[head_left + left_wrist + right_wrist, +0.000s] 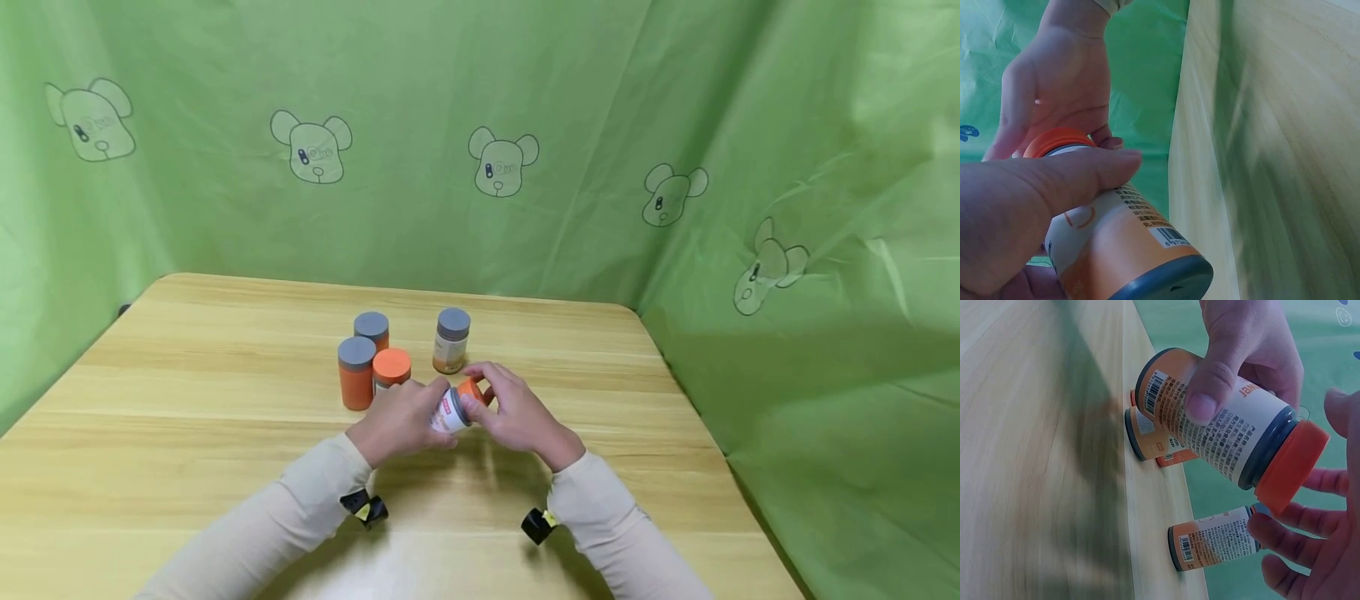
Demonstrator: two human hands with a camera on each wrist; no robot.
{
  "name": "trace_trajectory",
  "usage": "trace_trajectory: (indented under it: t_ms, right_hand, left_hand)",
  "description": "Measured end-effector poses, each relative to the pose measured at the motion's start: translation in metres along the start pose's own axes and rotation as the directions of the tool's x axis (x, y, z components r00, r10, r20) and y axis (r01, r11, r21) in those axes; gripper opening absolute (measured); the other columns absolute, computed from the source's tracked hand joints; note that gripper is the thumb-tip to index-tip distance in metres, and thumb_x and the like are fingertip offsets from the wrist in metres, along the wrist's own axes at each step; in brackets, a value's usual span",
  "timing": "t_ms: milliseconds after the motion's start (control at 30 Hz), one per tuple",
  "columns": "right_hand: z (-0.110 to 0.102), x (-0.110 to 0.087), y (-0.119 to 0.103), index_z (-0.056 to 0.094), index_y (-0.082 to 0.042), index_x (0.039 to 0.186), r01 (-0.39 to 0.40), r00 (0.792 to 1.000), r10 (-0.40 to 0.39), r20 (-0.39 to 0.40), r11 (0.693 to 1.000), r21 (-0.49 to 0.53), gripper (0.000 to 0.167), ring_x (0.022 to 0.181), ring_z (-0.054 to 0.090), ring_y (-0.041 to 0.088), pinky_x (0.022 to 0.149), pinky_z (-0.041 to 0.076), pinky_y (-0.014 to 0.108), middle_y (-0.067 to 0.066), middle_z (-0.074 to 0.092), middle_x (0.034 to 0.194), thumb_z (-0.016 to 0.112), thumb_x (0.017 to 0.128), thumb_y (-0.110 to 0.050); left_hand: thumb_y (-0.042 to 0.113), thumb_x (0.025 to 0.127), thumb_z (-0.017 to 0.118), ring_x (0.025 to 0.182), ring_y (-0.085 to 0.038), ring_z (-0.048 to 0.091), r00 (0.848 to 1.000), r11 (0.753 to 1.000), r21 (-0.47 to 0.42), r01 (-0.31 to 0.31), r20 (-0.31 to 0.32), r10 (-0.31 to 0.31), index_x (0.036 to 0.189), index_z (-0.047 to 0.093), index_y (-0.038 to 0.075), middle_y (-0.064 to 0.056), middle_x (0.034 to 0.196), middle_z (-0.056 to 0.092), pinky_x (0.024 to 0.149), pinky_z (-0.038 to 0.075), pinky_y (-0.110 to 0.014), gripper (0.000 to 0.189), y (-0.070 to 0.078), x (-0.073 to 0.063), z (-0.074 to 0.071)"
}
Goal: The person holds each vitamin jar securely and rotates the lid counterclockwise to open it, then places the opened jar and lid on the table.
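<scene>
Tilted above the table is a jar (448, 414) with a white and orange label, a dark grey neck and base, and an orange lid (1291, 465). My left hand (401, 421) grips its body, the thumb (1085, 181) lying across the label. Around the lid is my right hand (517, 412), its fingers (1297, 534) spread loosely beside it. In the right wrist view the right thumb stands a little apart from the lid. Behind the hands, a grey-lidded jar (452, 342) stands upright alone.
Left of the hands stand two more grey-lidded jars, one in front (356, 375) and one behind (372, 327), beside an orange-lidded jar (392, 367) partly hidden by the left hand. They stand on a wooden table (187, 375). Green sheeting (405, 225) rises behind and at the sides.
</scene>
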State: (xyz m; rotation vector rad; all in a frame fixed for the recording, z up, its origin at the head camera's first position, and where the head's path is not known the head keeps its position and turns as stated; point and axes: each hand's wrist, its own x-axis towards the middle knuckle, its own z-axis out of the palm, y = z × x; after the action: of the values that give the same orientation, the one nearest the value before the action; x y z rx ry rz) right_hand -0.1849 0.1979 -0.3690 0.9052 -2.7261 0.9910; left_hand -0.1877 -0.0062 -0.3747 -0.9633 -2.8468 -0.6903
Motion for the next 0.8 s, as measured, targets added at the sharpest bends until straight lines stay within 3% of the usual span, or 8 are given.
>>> trace_trajectory:
  t_ms: [200,367,800]
  right_hand:
    - [0.0023,0.0014,-0.0010,0.052,-0.004,0.126,-0.047,0.999,0.047,0.008,0.999,-0.009,0.039,0.073,0.059,0.022,0.064,0.049,0.032,0.011,0.061,0.108,0.055,0.099,-0.032]
    - [0.0049,0.0024,-0.0011,0.052,-0.005,0.126,-0.049,0.998,0.049,0.028,0.999,0.002,0.038,0.074,0.057,0.019,0.064,0.048,0.030,0.009,0.061,0.108,0.054,0.099,-0.031]
    - [0.0039,0.0064,0.0000,0.051,-0.005,0.127,0.032,0.998,-0.033,0.054,0.999,0.022,0.035,0.081,0.054,0.020,0.062,0.046,0.029,0.001,0.056,0.099,0.057,0.096,-0.020]
  left_hand:
    - [0.040,0.070,0.086,0.063,-0.013,0.056,1.000,1.000,0.009,0.004,-0.002,-0.004,0.107,0.057,0.010,0.000,0.078,0.060,0.052,0.046,-0.029,0.055,-0.0007,-0.0009,0.0003]
    - [0.039,0.070,0.086,0.063,-0.012,0.056,1.000,1.000,0.005,0.007,0.000,-0.007,0.106,0.057,0.011,0.001,0.078,0.060,0.053,0.047,-0.028,0.054,-0.0015,-0.0022,0.0012]
    - [0.041,0.070,0.086,0.062,-0.012,0.055,1.000,1.000,0.025,0.001,-0.009,-0.001,0.106,0.056,0.011,0.001,0.077,0.059,0.052,0.046,-0.029,0.055,-0.0048,-0.0022,-0.0010]
